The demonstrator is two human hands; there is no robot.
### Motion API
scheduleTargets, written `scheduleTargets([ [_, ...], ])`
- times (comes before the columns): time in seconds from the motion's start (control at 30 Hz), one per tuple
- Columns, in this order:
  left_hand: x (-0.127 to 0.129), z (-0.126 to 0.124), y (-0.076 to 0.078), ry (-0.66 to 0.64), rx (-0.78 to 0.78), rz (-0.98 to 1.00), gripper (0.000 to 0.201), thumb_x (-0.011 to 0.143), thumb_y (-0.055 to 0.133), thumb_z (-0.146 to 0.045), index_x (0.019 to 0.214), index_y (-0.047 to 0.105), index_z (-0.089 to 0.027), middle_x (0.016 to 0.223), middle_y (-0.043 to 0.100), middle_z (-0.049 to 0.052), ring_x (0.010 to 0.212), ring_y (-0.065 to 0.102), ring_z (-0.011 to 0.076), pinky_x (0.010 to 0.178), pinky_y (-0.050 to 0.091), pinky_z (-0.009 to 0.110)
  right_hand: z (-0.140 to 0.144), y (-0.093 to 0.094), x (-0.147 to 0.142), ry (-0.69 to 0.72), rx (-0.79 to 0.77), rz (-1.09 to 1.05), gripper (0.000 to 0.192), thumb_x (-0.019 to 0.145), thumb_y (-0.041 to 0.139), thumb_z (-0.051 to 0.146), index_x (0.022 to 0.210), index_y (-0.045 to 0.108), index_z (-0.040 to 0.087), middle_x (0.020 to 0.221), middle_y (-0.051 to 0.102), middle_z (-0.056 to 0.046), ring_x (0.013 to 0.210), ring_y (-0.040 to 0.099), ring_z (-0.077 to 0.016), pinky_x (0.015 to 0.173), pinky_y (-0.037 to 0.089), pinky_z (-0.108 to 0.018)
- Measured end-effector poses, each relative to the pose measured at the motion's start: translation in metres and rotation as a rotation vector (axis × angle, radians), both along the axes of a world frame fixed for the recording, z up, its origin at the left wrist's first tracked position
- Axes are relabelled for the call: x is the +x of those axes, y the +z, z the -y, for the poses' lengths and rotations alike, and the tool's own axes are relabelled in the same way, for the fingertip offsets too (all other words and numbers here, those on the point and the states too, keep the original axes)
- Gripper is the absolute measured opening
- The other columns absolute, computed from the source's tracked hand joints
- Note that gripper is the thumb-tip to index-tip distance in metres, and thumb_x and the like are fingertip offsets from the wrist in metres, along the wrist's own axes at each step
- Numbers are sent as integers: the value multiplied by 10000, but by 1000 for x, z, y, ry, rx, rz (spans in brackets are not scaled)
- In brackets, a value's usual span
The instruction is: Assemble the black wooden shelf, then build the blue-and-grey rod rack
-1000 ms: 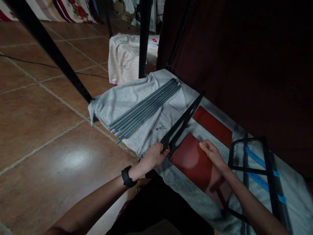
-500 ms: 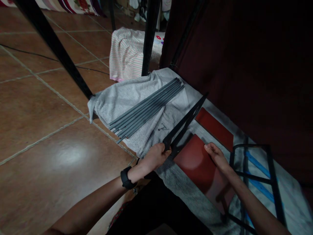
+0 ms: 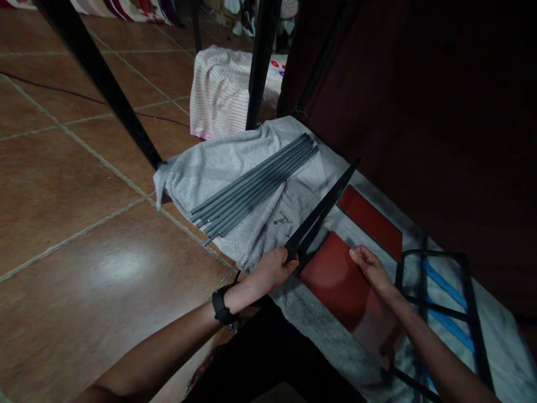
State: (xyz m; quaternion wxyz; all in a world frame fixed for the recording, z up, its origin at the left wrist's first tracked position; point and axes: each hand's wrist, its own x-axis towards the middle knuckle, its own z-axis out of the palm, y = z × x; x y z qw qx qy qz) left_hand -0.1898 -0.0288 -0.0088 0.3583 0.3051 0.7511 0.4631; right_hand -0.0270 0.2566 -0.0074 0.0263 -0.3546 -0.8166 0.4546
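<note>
The left hand (image 3: pixel 274 270) clamps a black frame (image 3: pixel 322 210) beside the larger red panel (image 3: pixel 333 280), apparently steadying it; over that panel, the right hand (image 3: pixel 371 267) pinches closed.

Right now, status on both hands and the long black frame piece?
Left hand gripping near end of frame piece. Right hand over flat red rectangular panel, contact unclear. Small metallic pieces on grey towel close by.

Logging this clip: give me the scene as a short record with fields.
Left hand: gripping the near end of a black bar
Right hand: at the larger red board; contact unclear
Smaller red board: beyond the larger one
Grey rods: side by side on the cloth
Small metal pieces: on the cloth, between rods and bar
Black frame: at right, with blue strips
</note>
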Motion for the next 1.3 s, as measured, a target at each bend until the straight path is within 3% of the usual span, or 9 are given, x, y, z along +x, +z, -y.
scheduleTargets([
  [0.2, -1, -1, -3, -11, -6, 0, 237, 867, 498, -276, 888, 687, -135, 798, 677, 69, 716, 598, 175, 619, 400, 263, -2, -1, 0, -24, -57, -26, 468, 764, 645, 656, 698, 457, 232, 629, 431, 54, 572, 382, -127, 550, 327, -272],
  [0.47, -1, -1, -4, -14, 18, -3, 198, 842, 495, -239, 820, 666, -142, 751, 643, 49, 683, 568, 155, 603, 374, 248, -6, -3, -1, -2, -7, -22, 502, 764, 624, 689, 699, 425, 232, 630, 389, 50, 596, 368, -131, 574, 325, -269],
  [0.83, -7, 0, -6, -61, 106, 63, 191, 822, 533, -273, 809, 671, -142, 684, 588, 0, 619, 501, 118, 554, 328, 228, -5, -8, -3, -1, -73, -68, 501, 741, 683, 651, 669, 426, 226, 646, 387, 46, 613, 352, -129, 593, 312, -276],
  [1.3, -9, 1, -8, -56, 64, 67, 205, 807, 545, -290, 734, 648, -128, 619, 511, -12, 570, 438, 103, 534, 297, 232, 3, -4, -9, -27, -138, -49, 537, 693, 713, 670, 653, 415, 225, 607, 398, 56, 575, 363, -117, 567, 314, -274],
])
